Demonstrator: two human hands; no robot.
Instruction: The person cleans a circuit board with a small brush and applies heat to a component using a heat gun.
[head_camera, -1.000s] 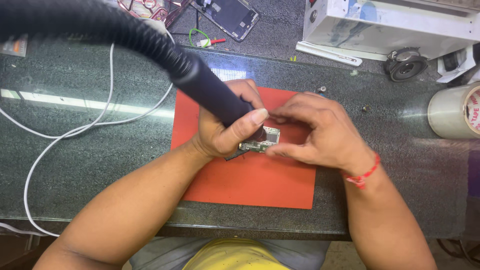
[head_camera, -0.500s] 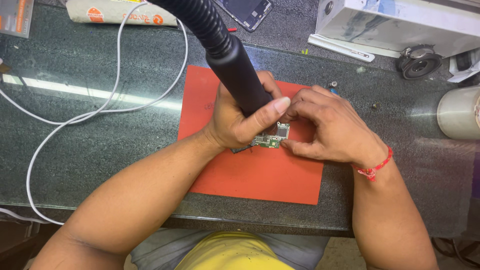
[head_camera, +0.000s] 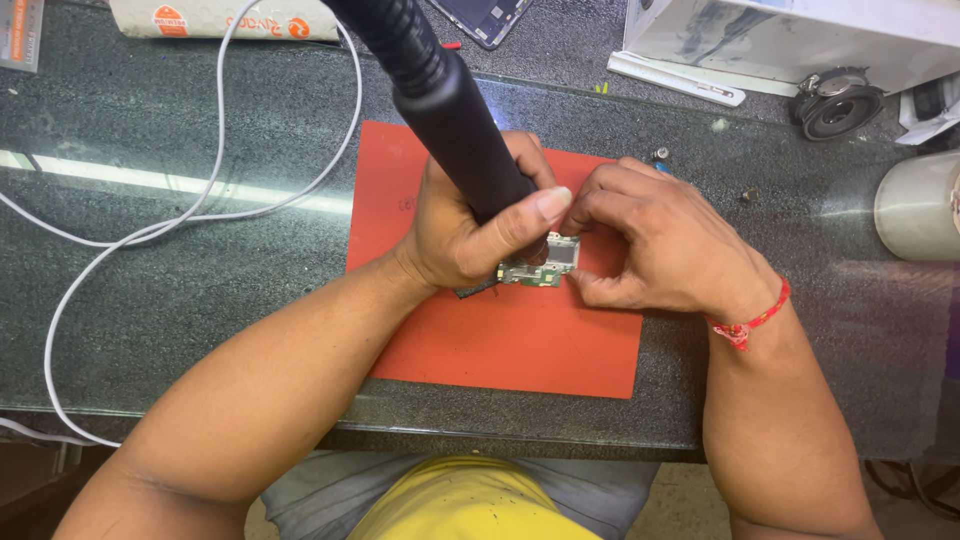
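Evidently mid-job: the left hand grips the black hot-air handpiece, nozzle down at the small green circuit board on the red mat. The right hand pinches the board's edge, steadying it; the board sits unmoved under the nozzle, the work on it unfinished.

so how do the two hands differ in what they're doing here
The left hand is wrapped in a full fist around the black tool, which slants up and away; the right hand pinches the small green board with its fingertips. Only the right wrist wears a red thread. Both are over the red mat.
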